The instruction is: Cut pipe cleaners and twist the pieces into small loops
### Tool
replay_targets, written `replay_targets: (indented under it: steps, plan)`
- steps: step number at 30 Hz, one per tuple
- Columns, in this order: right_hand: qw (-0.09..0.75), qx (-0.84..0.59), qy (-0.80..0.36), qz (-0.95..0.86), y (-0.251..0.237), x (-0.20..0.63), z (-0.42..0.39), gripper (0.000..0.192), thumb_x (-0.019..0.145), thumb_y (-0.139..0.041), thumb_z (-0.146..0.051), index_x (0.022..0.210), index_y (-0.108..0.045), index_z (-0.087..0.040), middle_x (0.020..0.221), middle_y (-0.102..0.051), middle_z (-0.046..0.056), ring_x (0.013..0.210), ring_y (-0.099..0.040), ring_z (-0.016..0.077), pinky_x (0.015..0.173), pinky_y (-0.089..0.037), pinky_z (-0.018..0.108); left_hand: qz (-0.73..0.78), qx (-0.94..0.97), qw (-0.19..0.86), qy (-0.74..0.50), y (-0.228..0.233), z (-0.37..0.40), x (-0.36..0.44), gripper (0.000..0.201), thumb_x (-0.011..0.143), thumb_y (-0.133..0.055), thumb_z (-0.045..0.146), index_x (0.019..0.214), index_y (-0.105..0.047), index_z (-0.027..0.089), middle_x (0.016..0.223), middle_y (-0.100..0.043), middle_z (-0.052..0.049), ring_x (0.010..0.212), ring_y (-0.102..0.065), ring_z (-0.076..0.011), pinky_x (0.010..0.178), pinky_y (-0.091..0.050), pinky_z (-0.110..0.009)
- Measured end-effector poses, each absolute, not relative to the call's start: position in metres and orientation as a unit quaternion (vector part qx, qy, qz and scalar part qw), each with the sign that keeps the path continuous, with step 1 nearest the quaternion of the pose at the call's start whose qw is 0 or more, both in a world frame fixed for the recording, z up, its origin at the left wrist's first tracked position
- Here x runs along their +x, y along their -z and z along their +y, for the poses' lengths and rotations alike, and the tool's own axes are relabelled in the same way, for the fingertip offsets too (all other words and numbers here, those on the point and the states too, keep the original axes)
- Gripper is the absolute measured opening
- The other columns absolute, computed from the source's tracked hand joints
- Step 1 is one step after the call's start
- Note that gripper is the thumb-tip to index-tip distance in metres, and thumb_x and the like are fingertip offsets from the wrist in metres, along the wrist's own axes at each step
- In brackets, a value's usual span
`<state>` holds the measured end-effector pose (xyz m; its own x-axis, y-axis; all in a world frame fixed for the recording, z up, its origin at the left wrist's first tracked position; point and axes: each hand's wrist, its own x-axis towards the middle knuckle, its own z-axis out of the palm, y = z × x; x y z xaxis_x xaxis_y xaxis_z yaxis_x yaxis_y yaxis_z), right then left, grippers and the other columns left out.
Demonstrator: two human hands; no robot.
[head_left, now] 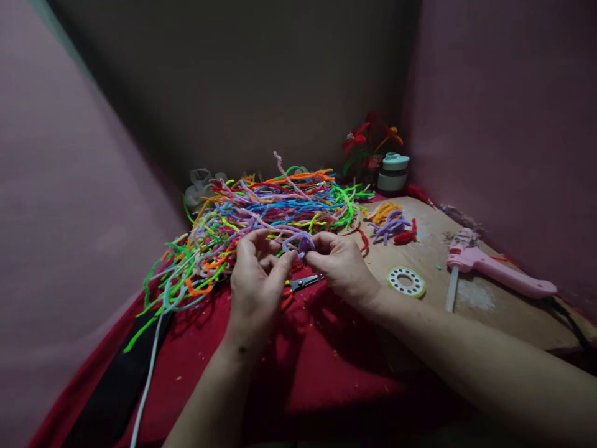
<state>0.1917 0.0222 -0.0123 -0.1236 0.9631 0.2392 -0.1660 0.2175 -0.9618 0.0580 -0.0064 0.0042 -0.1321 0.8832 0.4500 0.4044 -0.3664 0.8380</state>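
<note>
Between my two hands is a purple pipe cleaner (305,241), bent into loops. My left hand (261,274) pinches its left side between thumb and fingers. The fingertips of my right hand (340,261) close on its right side. Just below lies a pair of scissors (303,283) with red handles, partly hidden by my left hand. Right behind my hands spreads a big tangled heap of pipe cleaners (280,205) in many colours.
On the brown board (429,230) at right lie small orange and purple pipe cleaner bundles (392,224), a round white holed disc (405,282) and a pink glue gun (499,267). Behind stand a teal-lidded container (393,173) and red pipe cleaner flowers (357,138). A pale cord (152,367) hangs left.
</note>
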Motion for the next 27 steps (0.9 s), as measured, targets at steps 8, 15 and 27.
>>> replay_targets:
  steps: [8, 15, 27]
  plan:
    - [0.546, -0.342, -0.528, -0.553, 0.012, 0.189, 0.019, 0.009, 0.065, -0.056, -0.015, 0.071, -0.062, -0.014, 0.065, -0.056, -0.003, 0.06, -0.046, 0.0088, 0.059, -0.036, 0.022, 0.481, 0.551, 0.47, -0.493, -0.008, -0.003, 0.052, 0.02, 0.072, -0.068, 0.032, 0.074, -0.057, 0.015, 0.053, -0.048, 0.005, 0.041, -0.04, -0.0045, 0.039, -0.031, -0.017]
    - [0.535, -0.282, -0.598, -0.526, 0.011, 0.19, 0.019, 0.013, 0.061, -0.058, -0.011, 0.071, -0.065, -0.015, 0.064, -0.059, -0.003, 0.06, -0.049, 0.0086, 0.059, -0.038, 0.022, 0.454, 0.779, -0.049, -0.43, 0.003, -0.006, 0.055, 0.011, 0.082, -0.054, 0.019, 0.073, -0.06, 0.017, 0.074, -0.056, -0.001, 0.066, -0.051, -0.0098, 0.062, -0.041, -0.021]
    - [0.456, -0.272, -0.699, -0.478, 0.009, 0.197, 0.023, 0.026, 0.066, -0.07, -0.036, 0.06, -0.059, -0.014, 0.051, -0.058, -0.001, 0.042, -0.049, 0.0078, 0.045, -0.036, 0.022, 0.427, 0.774, 0.229, -0.408, -0.003, -0.006, 0.047, 0.008, 0.086, -0.049, 0.025, 0.084, -0.052, 0.018, 0.068, -0.057, 0.002, 0.06, -0.057, -0.0092, 0.059, -0.048, -0.02]
